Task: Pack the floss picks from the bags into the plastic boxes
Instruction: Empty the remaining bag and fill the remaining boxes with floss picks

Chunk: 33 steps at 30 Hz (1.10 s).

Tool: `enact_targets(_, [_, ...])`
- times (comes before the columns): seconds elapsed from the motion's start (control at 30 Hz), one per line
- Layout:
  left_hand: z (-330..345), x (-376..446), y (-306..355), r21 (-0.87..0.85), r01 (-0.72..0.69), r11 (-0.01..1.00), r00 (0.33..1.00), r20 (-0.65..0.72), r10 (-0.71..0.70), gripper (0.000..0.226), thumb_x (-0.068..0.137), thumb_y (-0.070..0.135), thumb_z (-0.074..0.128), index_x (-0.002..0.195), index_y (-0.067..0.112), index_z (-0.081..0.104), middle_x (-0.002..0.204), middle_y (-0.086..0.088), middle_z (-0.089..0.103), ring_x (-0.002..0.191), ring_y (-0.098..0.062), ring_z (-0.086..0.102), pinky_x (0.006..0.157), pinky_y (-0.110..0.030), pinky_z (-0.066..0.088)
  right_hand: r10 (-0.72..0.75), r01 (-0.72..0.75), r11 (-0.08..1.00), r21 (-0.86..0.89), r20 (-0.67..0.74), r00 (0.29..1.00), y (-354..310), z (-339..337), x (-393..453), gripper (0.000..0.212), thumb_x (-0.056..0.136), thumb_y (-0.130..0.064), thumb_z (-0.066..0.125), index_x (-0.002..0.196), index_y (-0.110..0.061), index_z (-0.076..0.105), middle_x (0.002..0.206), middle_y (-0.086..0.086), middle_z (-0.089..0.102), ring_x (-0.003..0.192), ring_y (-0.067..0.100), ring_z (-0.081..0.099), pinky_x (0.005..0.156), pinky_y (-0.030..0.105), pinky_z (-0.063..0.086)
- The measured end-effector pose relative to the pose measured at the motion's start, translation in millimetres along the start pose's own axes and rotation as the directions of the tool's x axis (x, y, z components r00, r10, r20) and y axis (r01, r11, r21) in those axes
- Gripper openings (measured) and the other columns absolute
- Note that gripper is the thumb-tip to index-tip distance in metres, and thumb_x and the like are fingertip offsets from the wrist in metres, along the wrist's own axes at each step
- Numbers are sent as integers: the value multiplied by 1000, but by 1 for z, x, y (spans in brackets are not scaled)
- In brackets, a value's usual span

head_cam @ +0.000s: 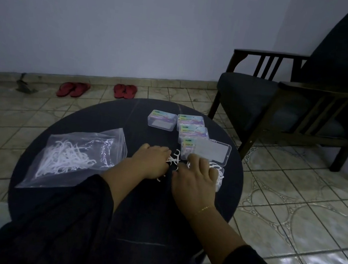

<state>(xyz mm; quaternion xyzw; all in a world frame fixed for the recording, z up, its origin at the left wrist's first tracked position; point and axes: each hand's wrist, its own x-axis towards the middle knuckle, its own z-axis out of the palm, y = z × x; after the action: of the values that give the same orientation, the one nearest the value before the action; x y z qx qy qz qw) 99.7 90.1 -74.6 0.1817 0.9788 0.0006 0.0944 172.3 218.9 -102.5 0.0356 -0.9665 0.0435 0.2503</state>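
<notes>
On the round dark table (93, 134) I note the zip bag (72, 154) of floss picks lying well to the left, and the open plastic box (218, 177) under my right hand (195, 179). Between both hands sits a loose pile of picks (174, 159). My left hand (151, 162) rests on it, fingers curled over picks. Whether my right hand grips any I cannot tell. In my judgement the box lies rightward of the pile, so the right hand is nearer.

Both forearms are stretched forward, dark sleeves pushed back from the wrists. The left hand (150, 162) is laid palm down with fingers curled under. The right hand (196, 179) is spread palm down, fingers loosely extended; whether anything is pinched cannot be told.
</notes>
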Motion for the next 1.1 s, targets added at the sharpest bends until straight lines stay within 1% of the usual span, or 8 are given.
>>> enact_targets(0.07, [-5, 0, -1, -18, 12, 1000, 1000, 9, -12, 31, 94, 28, 37, 120, 17, 52, 133, -2, 49, 120, -21, 45, 98, -40, 28, -6, 8, 999, -49, 29, 1000, -3, 0, 7, 12, 68, -28, 64, 65, -16, 66, 86, 6, 58, 86, 25, 39, 70, 37, 26])
enact_targets(0.2, [-9, -9, -4, 38, 13, 999, 996, 82, -16, 50, 92, 34, 42, 140, 22, 42, 149, 0, 34, 132, -23, 35, 106, -41, 23, -21, 39, 991, -129, 133, 991, -7, 1, 20, 11, 63, -22, 71, 67, -12, 68, 83, 9, 57, 84, 26, 36, 70, 38, 23])
enact_targets(0.33, [-15, -21, -7, -12, 26, 1000, 988, 151, -24, 61, 86, 30, 50, 145, 23, 36, 148, -1, 32, 133, -22, 34, 109, -39, 20, -99, 131, 986, -101, 278, 955, -11, 3, 31, 35, 97, -33, 40, 115, -11, 61, 126, 11, 43, 118, 29, 30, 90, 42, 19])
enact_targets(0.4, [-20, -26, -7, -26, 23, 999, 982, 187, -18, 60, 86, 27, 51, 144, 22, 37, 146, -3, 33, 131, -23, 37, 110, -38, 21, -98, 147, 983, -110, 362, 927, -14, 1, 35, 41, 100, -35, 33, 123, -12, 57, 134, 11, 36, 126, 29, 24, 97, 43, 20])
enact_targets(0.5, [-23, -34, -9, 46, -6, 999, 976, 217, -4, 58, 85, 28, 55, 141, 21, 41, 139, -5, 36, 125, -26, 42, 110, -40, 25, -124, 186, 976, -109, 421, 898, -19, -2, 38, 36, 97, -29, 38, 123, -15, 59, 137, 11, 34, 129, 30, 23, 101, 45, 21])
enact_targets(0.63, [-18, -38, -13, 138, -32, 990, 989, 145, 12, 40, 91, 27, 52, 131, 28, 54, 127, -3, 50, 116, -24, 49, 101, -40, 25, -144, 191, 979, -70, 426, 893, -19, -9, 36, 30, 92, -24, 47, 116, -17, 63, 134, 9, 38, 127, 31, 24, 100, 45, 21])
enact_targets(0.93, [-9, -57, -11, 79, 5, 997, 1000, 15, -7, 25, 92, 35, 54, 115, 34, 63, 119, 10, 60, 112, -13, 53, 102, -37, 21, -109, 148, 988, -33, 522, 846, -20, -25, 25, 28, 91, -23, 50, 115, -19, 62, 129, 8, 41, 125, 30, 26, 106, 48, 18])
enact_targets(1.1, [-8, -67, -7, 92, 14, 996, 1000, 8, -15, 25, 93, 35, 52, 116, 35, 64, 118, 9, 61, 112, -14, 53, 102, -36, 21, -98, 148, 988, -34, 597, 796, -20, -31, 22, 34, 91, -35, 50, 120, -18, 59, 135, 10, 40, 131, 30, 22, 104, 46, 22])
